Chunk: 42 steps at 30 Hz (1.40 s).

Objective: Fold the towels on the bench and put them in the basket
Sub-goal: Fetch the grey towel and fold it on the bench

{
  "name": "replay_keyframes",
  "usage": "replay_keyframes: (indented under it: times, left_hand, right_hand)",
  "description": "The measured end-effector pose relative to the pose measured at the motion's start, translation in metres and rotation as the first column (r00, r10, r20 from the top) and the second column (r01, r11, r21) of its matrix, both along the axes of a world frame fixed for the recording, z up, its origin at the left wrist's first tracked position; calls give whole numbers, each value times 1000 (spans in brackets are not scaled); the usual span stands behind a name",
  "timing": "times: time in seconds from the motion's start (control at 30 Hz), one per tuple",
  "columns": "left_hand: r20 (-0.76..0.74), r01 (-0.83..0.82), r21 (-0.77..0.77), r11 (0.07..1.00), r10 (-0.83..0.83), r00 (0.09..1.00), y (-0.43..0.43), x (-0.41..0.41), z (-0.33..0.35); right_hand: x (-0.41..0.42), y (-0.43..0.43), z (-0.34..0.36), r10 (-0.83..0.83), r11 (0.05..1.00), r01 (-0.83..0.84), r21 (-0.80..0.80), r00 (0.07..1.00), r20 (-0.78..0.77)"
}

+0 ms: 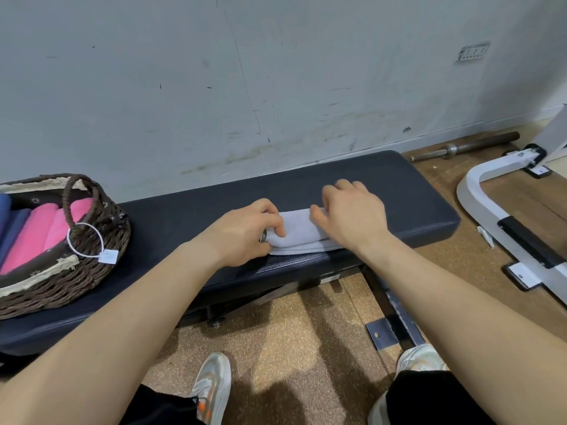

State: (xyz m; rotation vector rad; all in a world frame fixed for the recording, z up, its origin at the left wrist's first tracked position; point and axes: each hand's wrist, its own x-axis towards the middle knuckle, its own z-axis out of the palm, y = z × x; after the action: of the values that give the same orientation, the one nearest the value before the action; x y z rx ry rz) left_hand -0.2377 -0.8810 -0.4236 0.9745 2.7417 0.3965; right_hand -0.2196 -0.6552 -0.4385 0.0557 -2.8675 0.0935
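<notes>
Towel [302, 233], pale grey and folded into a long flat bundle, lies on the black padded bench [399, 194], near its front edge and about halfway along. The left hand [242, 231] grips the towel's left end, its fingers [276, 230] curled tight round the folded edge and the thumb tucked below; something small and metallic shows at that hand beside the cloth. The right hand [352, 216] rests on the towel's right part, palm down, fingers [348, 187] spread apart and only slightly bent, thumb lying on the cloth. Both forearms are bare.

At the bench's left end stands a dark wicker basket [101, 271] with a hoop handle and a pale cloth lining. Pink towels [40, 237] lie in it side by side, with blue towels [12, 222] to their left. A white tag [108, 257] hangs from the handle on a white loop.

A scuffed pale wall [276, 72] stands behind the bench. A barbell [466, 147] lies on the brown floor [306, 332] by the wall at right, near a white frame [478, 191]. Two light shoes [211, 384] show below.
</notes>
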Motion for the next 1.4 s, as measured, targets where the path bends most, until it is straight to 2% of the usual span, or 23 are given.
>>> replay_keyframes:
  times: [0.07,0.13,0.23,0.33,0.37,0.43,0.47,0.53,0.67,0.77,0.83,0.87,0.97,1.07,1.17,1.3,1.4]
  left_hand:
    - [-1,-1,-14,1000,1,1000,-1,-2,-1]
    - [28,-8,2,1000,8,1000,-3,-3,-3]
    - [102,-45,-8,999,45,994,-6,-6,2]
    - [133,-143,-8,990,143,981,-3,-9,11]
    - [111,-215,28,976,210,971,3,-9,13]
    - [-49,-335,73,939,339,940,22,-9,12]
    - [-136,-368,83,926,377,916,35,-10,9]
    - [-190,-405,83,911,413,891,60,-13,1]
    - [-118,-353,-99,930,342,932,73,-22,-28]
    - [-225,-232,-257,938,175,959,64,-25,-51]
    - [-244,-258,-204,944,206,948,62,-23,-55]
    - [-241,-277,-121,953,243,940,62,-21,-54]
    - [-249,-200,49,979,206,946,59,-12,-52]
    - [-154,-149,48,988,155,976,51,-9,-44]
    - [-84,-131,18,991,132,988,42,-3,-30]
    - [-37,-198,-65,978,196,980,24,14,-2]
    - [41,-235,-27,972,236,971,1,26,19]
  right_hand:
    - [1,-3,-5,176,984,-176,-14,984,5]
    - [6,-6,-14,286,958,-283,-38,950,122]
    - [15,-4,-28,271,959,-282,3,927,258]
    - [21,-7,-34,240,963,-263,61,937,254]
    - [22,-9,-34,233,964,-258,68,938,255]
    - [24,-11,-35,228,965,-253,68,939,259]
    - [24,-11,-36,231,965,-255,66,939,255]
    - [23,-9,-36,247,964,-263,37,939,240]
    - [18,-1,-38,273,962,-259,-89,936,224]
    - [18,9,-41,282,955,-252,-156,933,221]
    - [20,10,-41,301,945,-263,-193,931,207]
    - [19,10,-41,311,939,-269,-213,929,202]
    - [17,14,-34,316,918,-223,-328,911,266]
    - [11,22,-18,291,906,-120,-407,874,389]
    - [10,22,-5,285,903,-112,-414,879,383]
    - [22,7,10,280,842,-33,-538,880,384]
    - [30,-11,23,306,803,0,-595,858,413]
